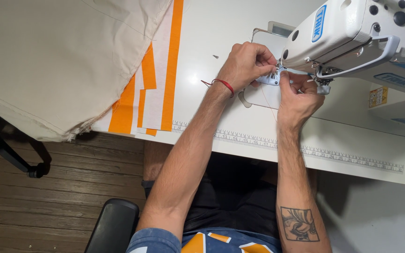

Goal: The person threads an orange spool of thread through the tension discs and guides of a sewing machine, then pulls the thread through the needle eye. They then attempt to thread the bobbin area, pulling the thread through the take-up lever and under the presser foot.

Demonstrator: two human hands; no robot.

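Observation:
Both my hands are at the needle area of a white sewing machine (348,28). My left hand (247,63), with a red string around its wrist, has its fingertips pinched by the presser foot (273,77). My right hand (298,100) is just below the machine head, fingers curled and pinched at the same spot. A thin orange thread (264,96) runs down from the needle area between my hands. Whether the fingers actually hold the thread is hard to see.
Cream fabric (57,61) lies heaped on the left of the white table (230,18), over orange and white striped cloth (158,89). A printed ruler strip (305,151) runs along the table's front edge. A black chair arm (113,225) and wooden floor lie below.

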